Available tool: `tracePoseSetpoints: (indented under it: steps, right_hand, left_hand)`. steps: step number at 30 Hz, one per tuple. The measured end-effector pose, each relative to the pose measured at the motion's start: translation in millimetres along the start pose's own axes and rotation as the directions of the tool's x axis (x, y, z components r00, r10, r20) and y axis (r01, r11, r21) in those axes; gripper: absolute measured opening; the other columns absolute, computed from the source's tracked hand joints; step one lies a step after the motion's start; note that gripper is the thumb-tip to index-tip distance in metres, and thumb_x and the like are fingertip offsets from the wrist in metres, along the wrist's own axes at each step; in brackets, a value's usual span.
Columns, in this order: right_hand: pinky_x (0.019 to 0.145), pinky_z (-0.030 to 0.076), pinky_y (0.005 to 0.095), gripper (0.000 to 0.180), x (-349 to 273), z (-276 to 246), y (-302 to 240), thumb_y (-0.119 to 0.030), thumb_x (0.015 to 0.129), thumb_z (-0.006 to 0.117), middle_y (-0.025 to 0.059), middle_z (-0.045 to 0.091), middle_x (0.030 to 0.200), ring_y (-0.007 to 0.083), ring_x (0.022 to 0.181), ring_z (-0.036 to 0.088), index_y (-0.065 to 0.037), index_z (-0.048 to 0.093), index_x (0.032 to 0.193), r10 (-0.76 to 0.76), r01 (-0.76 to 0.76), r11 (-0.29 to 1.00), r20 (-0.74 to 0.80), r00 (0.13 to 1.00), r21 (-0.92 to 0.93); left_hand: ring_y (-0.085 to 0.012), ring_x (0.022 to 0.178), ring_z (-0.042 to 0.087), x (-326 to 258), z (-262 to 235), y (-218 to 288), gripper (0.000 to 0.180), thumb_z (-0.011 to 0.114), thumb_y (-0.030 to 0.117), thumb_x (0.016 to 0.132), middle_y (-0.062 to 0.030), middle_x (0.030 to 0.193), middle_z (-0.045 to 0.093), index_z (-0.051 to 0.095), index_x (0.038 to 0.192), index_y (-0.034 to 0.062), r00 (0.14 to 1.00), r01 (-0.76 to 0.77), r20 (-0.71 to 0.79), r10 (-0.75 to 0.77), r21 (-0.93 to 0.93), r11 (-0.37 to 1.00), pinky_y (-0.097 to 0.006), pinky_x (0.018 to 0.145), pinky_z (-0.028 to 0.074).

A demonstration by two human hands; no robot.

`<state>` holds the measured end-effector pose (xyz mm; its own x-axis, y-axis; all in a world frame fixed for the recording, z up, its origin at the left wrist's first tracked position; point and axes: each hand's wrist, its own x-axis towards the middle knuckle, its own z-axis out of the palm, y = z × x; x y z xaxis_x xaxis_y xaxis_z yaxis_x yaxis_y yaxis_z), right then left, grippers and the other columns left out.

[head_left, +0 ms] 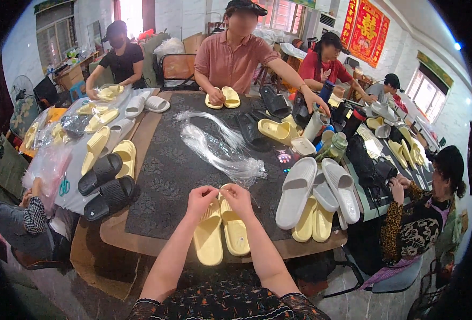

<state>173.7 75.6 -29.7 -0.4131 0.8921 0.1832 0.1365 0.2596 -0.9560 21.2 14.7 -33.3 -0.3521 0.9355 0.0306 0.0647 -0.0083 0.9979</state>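
Observation:
A pair of pale yellow slide sandals lies at the table's near edge, the left slide [209, 241] beside the right slide [235, 233]. Above the left slide's front end is my left hand [200, 201], its fingers pinched together. My right hand [237, 199] is pinched too, over the front of the right slide, a small gap from the left. What the fingertips hold is too small to make out; a faint clear strand shows beside my right hand. Beyond my hands lies a long bundle of clear plastic strands [206, 146] on the dark patterned table cover [158, 173].
Grey slides [295, 193] are heaped with yellow ones at the right. Black slides [108, 198] lie at the left near green-handled scissors [63, 186]. Bottles [336, 145] and a phone [285, 158] stand or lie right of centre. Opposite, a person [236, 58] handles yellow slides; several others sit around.

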Motion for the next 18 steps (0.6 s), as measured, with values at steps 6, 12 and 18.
tracePoseSetpoints:
  steps: [6, 12, 18]
  right_hand:
    - [0.054, 0.039, 0.0238, 0.017, 6.0, 6.5, 18.3, -0.018, 0.088, 0.068, -0.0031, 0.056, 0.064, 0.0043, 0.060, 0.046, -0.002, 0.068, 0.092, -0.044, 0.063, 0.991, -0.162, 0.986, 0.114]
    - [0.057, 0.041, 0.0232, 0.015, 4.1, 6.0, 18.1, -0.016, 0.088, 0.068, -0.0016, 0.059, 0.070, 0.0040, 0.063, 0.050, -0.001, 0.068, 0.092, -0.041, 0.051, 0.994, -0.111, 0.993, 0.096]
    - [0.056, 0.041, 0.0237, 0.015, 3.0, 7.2, 16.9, -0.017, 0.087, 0.069, -0.0014, 0.059, 0.068, 0.0048, 0.062, 0.048, -0.002, 0.068, 0.090, -0.094, 0.095, 0.995, -0.046, 0.994, 0.008]
  left_hand:
    - [-0.0044, 0.067, 0.056, 1.0, 1.5, 1.0, 0.017, 0.071, 0.015, 0.084, 0.0021, 0.075, 0.065, 0.071, 0.090, 0.0001, 0.999, 0.023, -0.029, -0.025, -0.080, 0.997, -0.021, 0.061, 0.045]
    - [-0.0035, 0.065, 0.055, -1.2, 1.6, 7.8, 0.014, 0.070, 0.016, 0.085, 0.0035, 0.074, 0.064, 0.071, 0.086, 0.0023, 0.999, 0.007, -0.030, -0.011, -0.137, 0.991, -0.021, 0.058, 0.043]
    - [-0.0041, 0.066, 0.055, 1.1, -0.2, -1.2, 0.016, 0.069, 0.017, 0.086, 0.0031, 0.075, 0.064, 0.071, 0.087, 0.0015, 1.000, -0.006, -0.011, 0.005, -0.063, 0.998, -0.021, 0.059, 0.044]
